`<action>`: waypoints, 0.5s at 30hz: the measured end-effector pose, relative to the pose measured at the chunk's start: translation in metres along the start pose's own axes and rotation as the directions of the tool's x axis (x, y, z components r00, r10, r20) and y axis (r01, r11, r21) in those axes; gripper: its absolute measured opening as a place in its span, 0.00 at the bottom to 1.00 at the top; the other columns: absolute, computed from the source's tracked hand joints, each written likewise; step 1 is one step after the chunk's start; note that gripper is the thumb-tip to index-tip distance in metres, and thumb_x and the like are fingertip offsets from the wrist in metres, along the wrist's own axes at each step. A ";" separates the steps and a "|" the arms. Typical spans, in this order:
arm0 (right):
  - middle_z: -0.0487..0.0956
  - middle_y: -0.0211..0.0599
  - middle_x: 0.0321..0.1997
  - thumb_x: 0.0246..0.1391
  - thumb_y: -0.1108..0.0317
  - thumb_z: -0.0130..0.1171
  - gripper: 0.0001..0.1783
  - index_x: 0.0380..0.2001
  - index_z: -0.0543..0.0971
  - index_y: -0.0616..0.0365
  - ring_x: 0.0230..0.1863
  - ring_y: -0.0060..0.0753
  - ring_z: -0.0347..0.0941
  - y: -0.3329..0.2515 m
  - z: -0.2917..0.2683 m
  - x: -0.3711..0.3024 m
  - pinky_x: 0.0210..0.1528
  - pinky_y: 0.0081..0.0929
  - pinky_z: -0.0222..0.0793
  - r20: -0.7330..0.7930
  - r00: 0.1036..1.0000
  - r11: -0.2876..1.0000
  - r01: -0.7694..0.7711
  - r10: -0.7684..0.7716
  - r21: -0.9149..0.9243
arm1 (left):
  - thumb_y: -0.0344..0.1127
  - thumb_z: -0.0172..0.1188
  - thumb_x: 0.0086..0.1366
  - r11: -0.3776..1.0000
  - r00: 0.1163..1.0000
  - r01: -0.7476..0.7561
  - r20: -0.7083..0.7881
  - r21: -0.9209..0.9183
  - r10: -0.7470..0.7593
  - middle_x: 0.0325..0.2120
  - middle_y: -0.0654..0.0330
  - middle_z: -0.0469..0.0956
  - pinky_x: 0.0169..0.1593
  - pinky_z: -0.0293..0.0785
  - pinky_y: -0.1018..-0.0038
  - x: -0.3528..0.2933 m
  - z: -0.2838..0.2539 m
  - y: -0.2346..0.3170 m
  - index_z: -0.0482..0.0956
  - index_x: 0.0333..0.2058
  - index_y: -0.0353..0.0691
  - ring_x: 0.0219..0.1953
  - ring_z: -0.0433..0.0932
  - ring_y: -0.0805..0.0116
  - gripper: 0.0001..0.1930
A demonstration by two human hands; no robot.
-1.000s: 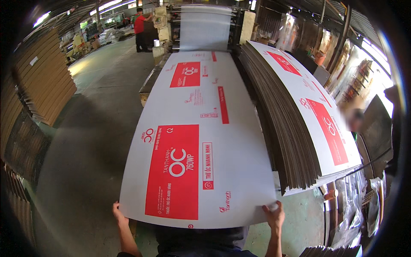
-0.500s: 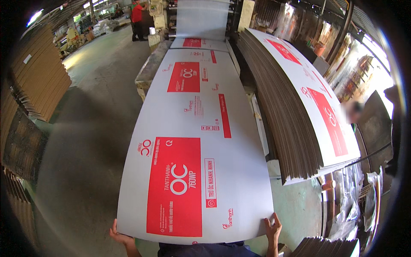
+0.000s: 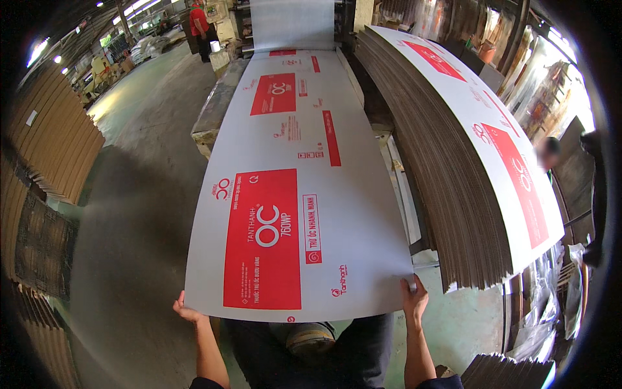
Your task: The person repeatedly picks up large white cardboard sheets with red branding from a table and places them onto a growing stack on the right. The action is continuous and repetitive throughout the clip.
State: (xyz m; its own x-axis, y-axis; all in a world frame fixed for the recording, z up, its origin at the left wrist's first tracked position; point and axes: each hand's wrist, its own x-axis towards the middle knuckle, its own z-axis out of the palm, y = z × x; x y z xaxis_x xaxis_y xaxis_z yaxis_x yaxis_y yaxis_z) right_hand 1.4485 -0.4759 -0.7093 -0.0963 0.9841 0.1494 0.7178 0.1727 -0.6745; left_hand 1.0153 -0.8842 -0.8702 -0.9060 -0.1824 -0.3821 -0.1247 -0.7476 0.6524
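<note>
A long white cardboard sheet (image 3: 363, 259) printed with red blocks stretches from my lap up to a machine. My left hand (image 3: 188, 308) grips its near left corner, the fingers partly hidden beneath. At the near right corner my right hand (image 3: 414, 299) is closed on the edge, thumb on top. The far end lies on the machine's bed, under a whitish hanging panel (image 3: 293, 24). To the right rises a tall stack of similarly printed sheets (image 3: 470, 214), curved along its length in this view.
Brown cardboard stacks (image 3: 55, 129) line the left side, beside a grey floor aisle (image 3: 142, 214). A person in a red top (image 3: 199, 23) stands far back. Another person's blurred head (image 3: 549, 152) shows behind the right stack. More sheets (image 3: 508, 373) lie low at the right.
The sheet's near edge and both my hands now sit higher in the picture, and more of my forearms and legs shows. Both hands keep their hold on the corners.
</note>
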 end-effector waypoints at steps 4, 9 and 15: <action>0.80 0.51 0.37 0.45 0.49 0.64 0.30 0.46 0.77 0.61 0.40 0.43 0.78 0.008 0.048 0.044 0.43 0.33 0.71 0.028 0.998 0.998 -0.051 0.052 -0.024 | 0.54 0.41 0.59 0.998 0.998 -0.025 -0.050 0.062 0.028 0.40 0.56 0.72 0.49 0.66 0.60 0.017 0.054 -0.026 0.74 0.40 0.37 0.45 0.70 0.58 0.26; 0.78 0.50 0.45 0.45 0.47 0.64 0.31 0.47 0.77 0.60 0.47 0.46 0.75 0.016 0.115 0.101 0.49 0.33 0.69 -0.020 0.997 0.996 -0.069 0.068 -0.060 | 0.55 0.40 0.60 0.974 0.990 -0.025 -0.127 0.225 0.054 0.42 0.55 0.71 0.49 0.66 0.59 0.055 0.101 -0.075 0.71 0.43 0.34 0.46 0.70 0.58 0.28; 0.77 0.52 0.47 0.46 0.42 0.61 0.35 0.46 0.77 0.62 0.51 0.48 0.72 0.008 0.171 0.166 0.52 0.36 0.66 -0.031 0.997 0.996 -0.076 0.074 -0.046 | 0.60 0.39 0.60 0.890 0.998 0.052 -0.055 0.453 -0.030 0.52 0.51 0.65 0.55 0.61 0.59 0.111 0.154 -0.114 0.64 0.51 0.33 0.53 0.66 0.54 0.34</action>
State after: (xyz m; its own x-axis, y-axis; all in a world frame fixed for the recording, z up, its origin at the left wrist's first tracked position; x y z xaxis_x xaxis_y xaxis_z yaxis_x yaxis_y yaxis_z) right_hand 1.3201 -0.3041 -0.8137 -0.0217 0.9924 0.1210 0.7538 0.0957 -0.6501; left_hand 0.8669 -0.7204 -0.8859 -0.8782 -0.1943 -0.4371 -0.3414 -0.3855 0.8572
